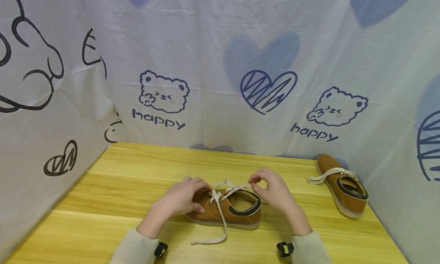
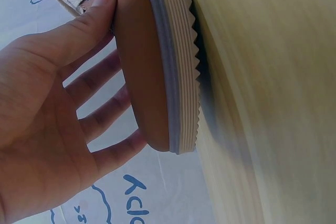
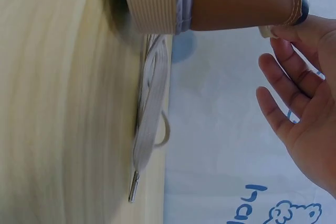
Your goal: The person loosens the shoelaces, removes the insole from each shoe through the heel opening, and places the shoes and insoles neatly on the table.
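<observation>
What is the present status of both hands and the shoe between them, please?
Left hand gripping near shoe by toe. Right hand pinching a lace. Near shoe upright on table, free lace end alongside. Other shoe apart, nothing seen blocking.

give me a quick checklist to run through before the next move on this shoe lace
1. Near shoe steadied: ok, the left hand holds it round the toe.
2. Near shoe sole-down on the table: ok.
3. Right hand on the lace: ok, pinching it above the heel end of the shoe.
4. Both lace strands in hand: not ok, the loose strand hangs down the near side, its tip on the table.
5. Lace crossing snug: cannot tell, too small to judge.
6. Far shoe out of the way: ok, off to the right, touching neither hand.
</observation>
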Available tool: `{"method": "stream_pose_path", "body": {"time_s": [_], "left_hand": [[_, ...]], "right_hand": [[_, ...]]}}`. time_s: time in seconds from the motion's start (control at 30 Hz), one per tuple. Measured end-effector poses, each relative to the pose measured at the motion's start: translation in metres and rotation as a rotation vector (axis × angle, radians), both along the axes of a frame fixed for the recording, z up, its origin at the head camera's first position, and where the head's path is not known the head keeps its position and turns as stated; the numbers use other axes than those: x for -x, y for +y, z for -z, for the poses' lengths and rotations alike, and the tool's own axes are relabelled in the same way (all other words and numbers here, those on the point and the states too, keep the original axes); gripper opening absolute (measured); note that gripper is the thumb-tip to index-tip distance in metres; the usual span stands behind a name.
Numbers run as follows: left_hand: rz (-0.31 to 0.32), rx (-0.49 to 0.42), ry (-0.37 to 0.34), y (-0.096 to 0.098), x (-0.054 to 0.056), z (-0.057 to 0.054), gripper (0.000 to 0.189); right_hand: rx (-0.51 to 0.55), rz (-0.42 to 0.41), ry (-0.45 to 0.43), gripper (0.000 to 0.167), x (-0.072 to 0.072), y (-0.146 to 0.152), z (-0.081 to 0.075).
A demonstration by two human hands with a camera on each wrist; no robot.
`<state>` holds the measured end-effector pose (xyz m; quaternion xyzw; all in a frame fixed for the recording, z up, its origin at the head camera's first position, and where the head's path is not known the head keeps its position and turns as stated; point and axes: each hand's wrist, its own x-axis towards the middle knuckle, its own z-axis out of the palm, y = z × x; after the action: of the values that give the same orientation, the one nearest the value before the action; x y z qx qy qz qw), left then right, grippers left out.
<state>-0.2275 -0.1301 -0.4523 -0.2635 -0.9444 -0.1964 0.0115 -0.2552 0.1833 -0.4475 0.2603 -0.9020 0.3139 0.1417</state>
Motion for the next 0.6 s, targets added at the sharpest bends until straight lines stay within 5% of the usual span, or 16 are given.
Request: {"method": "stream_pose_path", "body": {"time_s": [0.3, 0.6], "left_hand": [[0.002, 0.002, 0.001, 0.0, 0.0, 0.0, 0.063], [-0.001, 0.003, -0.005, 0.0, 0.0, -0.001, 0.063]], "right_hand": [[-0.007, -0.034, 0.008, 0.017, 0.001, 0.002, 0.001], [0.033, -0.181, 0.099, 0.019, -0.002, -0.009, -0.001]]}}
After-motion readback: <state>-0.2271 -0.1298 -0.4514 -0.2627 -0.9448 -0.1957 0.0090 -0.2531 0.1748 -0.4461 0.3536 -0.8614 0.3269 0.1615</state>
